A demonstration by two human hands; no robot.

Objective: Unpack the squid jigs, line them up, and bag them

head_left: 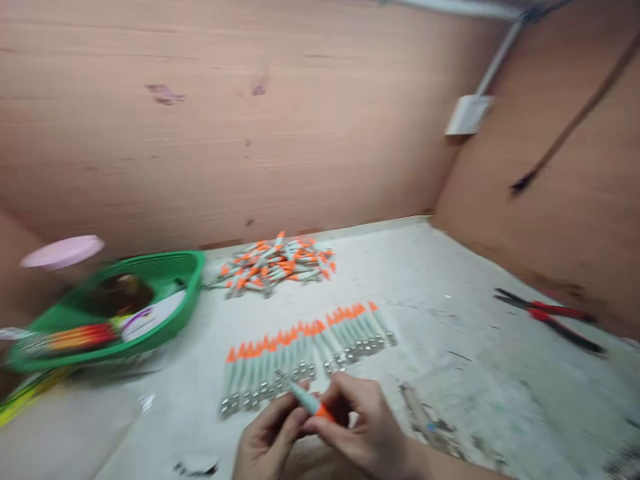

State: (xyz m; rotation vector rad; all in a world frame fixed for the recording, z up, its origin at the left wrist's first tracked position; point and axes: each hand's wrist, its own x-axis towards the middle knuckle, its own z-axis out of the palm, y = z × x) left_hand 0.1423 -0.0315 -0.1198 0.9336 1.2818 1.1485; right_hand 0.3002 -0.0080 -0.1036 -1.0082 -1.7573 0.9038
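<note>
Both hands are around one small tapered piece, pale green with an orange end and metal at the other end. My left hand has its thumb and fingers closed at the piece's pale and metal side. The fingers of my right hand pinch it near the orange end, which points down and right. Just beyond the hands lies a row of similar pieces, side by side, orange tips pointing away and metal clips toward me. Farther back is a loose pile of the same pieces.
At left stands a green basket with packets and a brown object inside, and a pink round lid-like thing by it. Red-and-black pliers lie at right. Wooden walls close off the back and right side.
</note>
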